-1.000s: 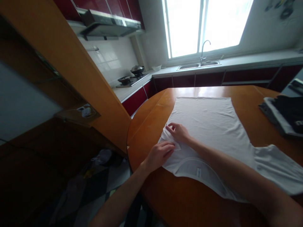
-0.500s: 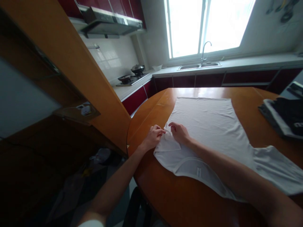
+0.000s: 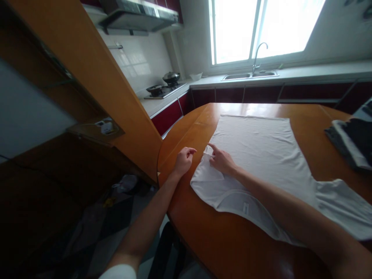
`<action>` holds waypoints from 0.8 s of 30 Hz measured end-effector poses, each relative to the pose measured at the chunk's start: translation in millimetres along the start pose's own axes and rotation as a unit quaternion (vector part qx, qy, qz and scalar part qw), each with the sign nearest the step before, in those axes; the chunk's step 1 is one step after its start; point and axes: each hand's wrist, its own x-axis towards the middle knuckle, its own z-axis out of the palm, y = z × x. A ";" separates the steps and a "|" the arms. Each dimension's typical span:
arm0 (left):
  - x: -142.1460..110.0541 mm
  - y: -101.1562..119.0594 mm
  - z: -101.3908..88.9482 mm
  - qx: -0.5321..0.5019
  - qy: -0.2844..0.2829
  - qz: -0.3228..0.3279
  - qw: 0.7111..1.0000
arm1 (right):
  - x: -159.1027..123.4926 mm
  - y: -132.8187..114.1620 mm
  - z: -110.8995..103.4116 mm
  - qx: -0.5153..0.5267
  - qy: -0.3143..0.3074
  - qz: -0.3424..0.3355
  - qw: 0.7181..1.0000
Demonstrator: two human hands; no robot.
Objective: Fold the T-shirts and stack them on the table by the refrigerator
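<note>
A white T-shirt [image 3: 258, 143] lies spread on the wooden table, its neckline toward me and its hem at the far side. Its left sleeve is folded inward over the body, while the right sleeve stretches out to the right. My right hand [image 3: 223, 159] rests on the folded sleeve, index finger stretched to the shirt's left edge and the other fingers bent. Just left of that edge, apart from the cloth, is my left hand [image 3: 183, 161]. Its fingers are loosely curved, with nothing visible in them.
The round wooden table [image 3: 186, 128] has dark and grey folded clothes [image 3: 353, 141] at its right. A wooden partition [image 3: 116, 89] stands to the left. Behind are a stove with pans [image 3: 171, 78], a sink [image 3: 250, 75] and a window. A dark chair part [image 3: 165, 248] is below the table edge.
My left hand has come off the sleeve and moved slightly left. My right index finger has straightened along the shirt's left edge. The view has shifted slightly.
</note>
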 end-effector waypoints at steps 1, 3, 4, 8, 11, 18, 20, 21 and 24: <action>0.3 0.2 -0.4 0.001 0.006 -0.006 1.000 | 1.4 1.2 1.2 0.017 0.007 0.017 1.000; 0.5 1.5 0.1 0.014 0.003 -0.002 1.000 | 5.4 4.1 3.4 0.062 0.027 0.053 0.996; 0.2 2.4 0.7 0.022 -0.003 0.006 1.000 | 7.8 5.9 4.3 0.084 0.037 0.069 0.993; -1.3 6.2 2.4 0.038 -0.032 0.039 0.998 | 16.3 13.8 7.3 0.127 0.067 0.095 0.985; -1.9 8.1 2.5 0.037 -0.054 0.065 0.996 | 17.7 17.4 9.8 0.120 0.080 0.092 0.985; -7.0 6.8 9.5 0.046 -0.216 0.169 0.960 | 9.9 16.0 8.7 0.038 0.100 0.053 0.993; -10.9 6.1 11.8 0.094 -0.263 0.171 0.945 | 12.2 15.4 2.3 0.005 0.100 0.060 0.993; -12.9 5.9 12.4 0.116 -0.278 0.167 0.939 | 14.4 15.1 -2.5 -0.008 0.098 0.069 0.993; -16.4 5.4 12.7 0.143 -0.290 0.160 0.933 | 19.5 12.4 -21.5 -0.043 0.083 0.092 0.991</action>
